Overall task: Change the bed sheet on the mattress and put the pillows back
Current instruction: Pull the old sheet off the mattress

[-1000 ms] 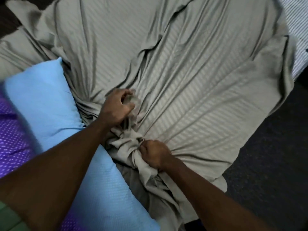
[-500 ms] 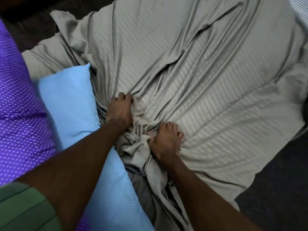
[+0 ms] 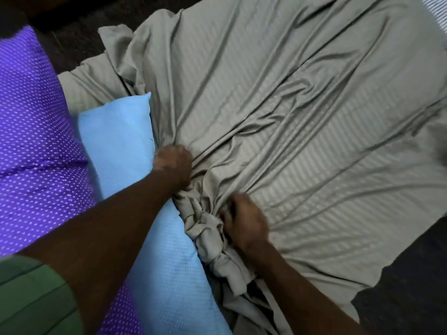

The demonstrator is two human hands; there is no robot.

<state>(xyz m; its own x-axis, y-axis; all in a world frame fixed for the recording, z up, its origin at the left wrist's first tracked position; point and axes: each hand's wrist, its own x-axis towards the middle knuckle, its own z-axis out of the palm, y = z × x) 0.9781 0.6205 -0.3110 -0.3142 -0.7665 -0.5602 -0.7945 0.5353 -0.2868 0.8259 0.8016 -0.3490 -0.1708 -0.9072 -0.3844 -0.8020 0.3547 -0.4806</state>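
Both blurred: left hand (image 3: 173, 163) and right hand (image 3: 244, 222) clutching bunched sheet (image 3: 302, 131); fingertips buried in folds.

Both hands fisted, L hand (image 3: 173, 165) fwd, R hand (image 3: 244, 222) nearer body.

A bedroom in a home, seen from above the bed. A grey-beige striped sheet (image 3: 302, 122) lies spread and creased over most of the view, gathered into a bunch near the bottom. Beside it on the left lie a light blue pillow (image 3: 125, 141) and a purple pillow (image 3: 36, 131) with white dots, touching each other. A dark floor (image 3: 411, 274) shows at the lower right and upper left, and striped bedding (image 3: 435, 10) shows at the top right corner
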